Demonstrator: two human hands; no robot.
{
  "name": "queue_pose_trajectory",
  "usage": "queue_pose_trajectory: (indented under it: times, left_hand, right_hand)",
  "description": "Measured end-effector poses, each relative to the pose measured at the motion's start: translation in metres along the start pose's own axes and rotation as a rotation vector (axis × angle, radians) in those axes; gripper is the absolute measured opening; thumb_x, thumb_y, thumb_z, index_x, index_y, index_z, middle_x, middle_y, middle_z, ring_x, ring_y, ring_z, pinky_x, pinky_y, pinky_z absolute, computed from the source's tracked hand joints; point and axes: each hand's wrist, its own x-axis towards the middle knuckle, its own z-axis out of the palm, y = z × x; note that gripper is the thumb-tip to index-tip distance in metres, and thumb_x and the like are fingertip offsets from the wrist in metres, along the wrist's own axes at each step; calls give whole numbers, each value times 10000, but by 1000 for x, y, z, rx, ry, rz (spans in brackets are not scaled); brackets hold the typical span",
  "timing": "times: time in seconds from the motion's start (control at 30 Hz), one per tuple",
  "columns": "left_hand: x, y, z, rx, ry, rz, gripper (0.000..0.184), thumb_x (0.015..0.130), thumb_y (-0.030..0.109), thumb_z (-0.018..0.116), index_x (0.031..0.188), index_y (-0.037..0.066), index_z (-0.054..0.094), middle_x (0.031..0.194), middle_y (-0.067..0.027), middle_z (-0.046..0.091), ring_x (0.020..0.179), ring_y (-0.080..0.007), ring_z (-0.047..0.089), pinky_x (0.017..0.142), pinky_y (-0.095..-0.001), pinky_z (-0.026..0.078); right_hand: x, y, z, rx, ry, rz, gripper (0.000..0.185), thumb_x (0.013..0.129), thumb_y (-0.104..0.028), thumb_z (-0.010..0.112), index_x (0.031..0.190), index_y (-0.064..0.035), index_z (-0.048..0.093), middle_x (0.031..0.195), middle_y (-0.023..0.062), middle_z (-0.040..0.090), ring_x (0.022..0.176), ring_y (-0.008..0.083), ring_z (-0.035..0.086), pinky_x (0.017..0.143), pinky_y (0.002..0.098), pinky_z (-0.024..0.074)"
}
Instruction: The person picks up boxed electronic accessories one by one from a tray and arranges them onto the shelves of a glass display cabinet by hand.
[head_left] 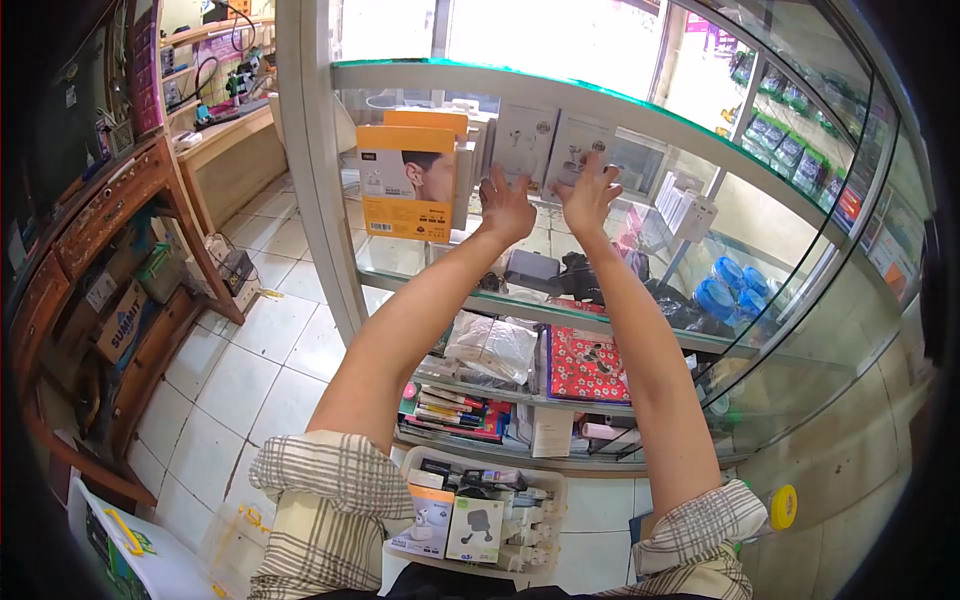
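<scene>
Reaching below the green glass edge [440, 64], my left hand [508, 207] and right hand [588, 196] spread wide by two white boxes [524, 130] (touching or not, I can't tell). An orange box [408, 195] stands close left; there's more room right.

Upright white boxes [523, 135] partly hidden, their small print [543, 128] unreadable

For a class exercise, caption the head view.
Left hand and right hand at two white rectangular boxes in a glass display case, near an orange-and-white cardboard box.
</scene>
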Motion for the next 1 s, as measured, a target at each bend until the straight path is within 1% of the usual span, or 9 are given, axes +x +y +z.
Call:
queue_pose_trajectory:
  times: [0.13,0.4,0.47,0.53,0.63,0.77,0.83,0.97,1.0]
  left_hand:
    - [3,-1,-1,2,-64,-26,582,706,208,563,1218,119,302,1200,-291,136,1103,-481,191,918,-513,228]
    - [19,-14,26,170,6,109,626,714,237,534,1234,49,239,1189,-322,164,1117,-496,159,916,-516,224]
    - [15,-14,29,207,27,107,636,713,238,530,1234,35,228,1183,-332,171,1118,-500,159,909,-518,234]
    - [8,-6,17,139,23,9,601,703,207,520,1242,119,268,1211,-309,170,971,-453,370,853,-484,325]
    - [-1,1,-2,99,-86,-36,613,715,259,543,1239,130,252,1217,-288,176,959,-450,407,837,-485,347]
    - [-15,9,-30,42,-180,-94,651,709,288,582,1233,131,228,1213,-269,191,984,-447,412,845,-481,352]
    - [-27,18,-49,-36,-229,-108,700,715,311,598,1241,110,181,1197,-301,175,949,-489,430,832,-464,381]
    - [-63,24,-73,-213,-95,-23,581,703,274,602,1170,45,342,1066,-308,394,978,-424,445,845,-396,385]
    - [-81,29,-82,-286,45,22,442,720,239,580,1077,14,450,978,-250,495,978,-368,463,842,-383,380]
  right_hand:
    - [7,8,5,64,-10,-59,620,626,-131,704,1119,-138,328,1163,222,254,1003,488,356,682,486,477]
    - [8,6,6,35,-34,-60,590,639,-55,655,1119,-133,320,1140,217,282,961,482,412,638,471,487]
    - [10,10,8,37,-44,-64,616,633,-104,675,1124,-147,305,1135,217,284,953,497,411,654,491,471]
    - [7,9,6,40,-55,-71,646,626,-154,696,1128,-160,289,1130,217,285,946,511,410,669,511,455]
    - [1,7,-2,6,-61,-39,646,641,-158,686,1163,-153,304,1184,222,256,977,475,406,722,514,442]
    - [-11,4,-21,-69,-21,-72,661,652,-291,683,1174,-135,309,1203,232,241,1001,467,394,787,526,388]
    - [-20,-1,-35,-62,-11,-73,655,658,-322,675,1169,-121,317,1202,236,242,1008,462,393,796,518,381]
    - [-53,-10,-68,2,-15,-38,549,682,-312,656,1105,-90,386,1180,243,264,1036,433,370,825,485,364]
    - [-64,-8,-76,24,52,-126,494,689,-301,649,1068,-82,421,1172,233,276,1040,424,360,830,484,357]
